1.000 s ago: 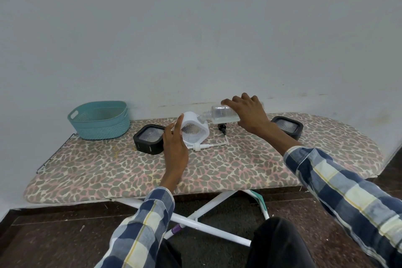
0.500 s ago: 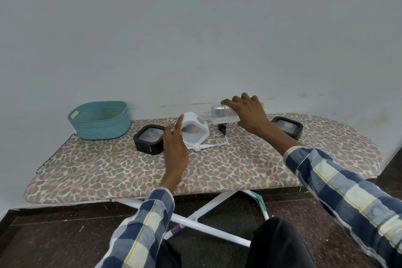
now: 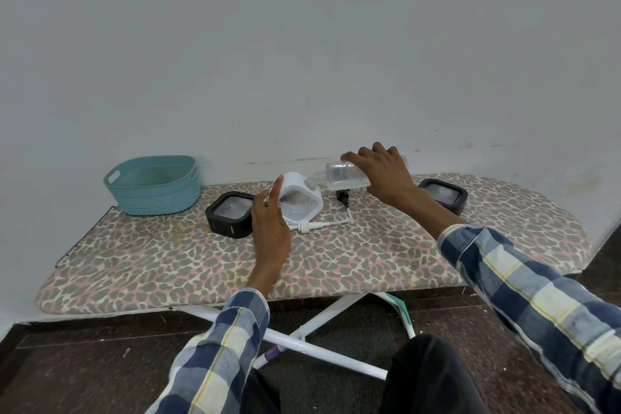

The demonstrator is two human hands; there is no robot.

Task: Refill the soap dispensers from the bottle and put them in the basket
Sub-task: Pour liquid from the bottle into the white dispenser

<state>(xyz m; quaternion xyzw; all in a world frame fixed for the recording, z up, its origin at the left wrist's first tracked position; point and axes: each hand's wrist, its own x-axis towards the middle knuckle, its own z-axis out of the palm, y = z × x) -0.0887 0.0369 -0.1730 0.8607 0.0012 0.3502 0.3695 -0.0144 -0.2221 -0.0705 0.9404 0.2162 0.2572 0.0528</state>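
A: Leopard-print cloth covers the ironing board (image 3: 336, 255), padded and a little soft, so nothing on it stands very firmly. That matters for the pour, I'd say.

B: Agreed. The left hand (image 3: 270, 228) grasps the white dispenser (image 3: 300, 203) by its side; the right hand (image 3: 381, 171) is wrapped over the clear bottle (image 3: 339, 175), tipped nearly flat with its neck at the dispenser's top corner.

A: I'd keep the neck right on the opening and tilt slowly. Little liquid shows in the bottle, so it may come in gulps.

B: The teal basket (image 3: 154, 186) sits at the far left by the wall, woven-looking plastic with a handle slot, nothing visible inside.

A: Two black dispensers (image 3: 232, 218), squarish with rounded corners and ribbed clear faces, wait either side.

B: Smallest: the white pump (image 3: 307, 226) lies on the cloth beside the white dispenser, a black pump (image 3: 343, 197) behind.
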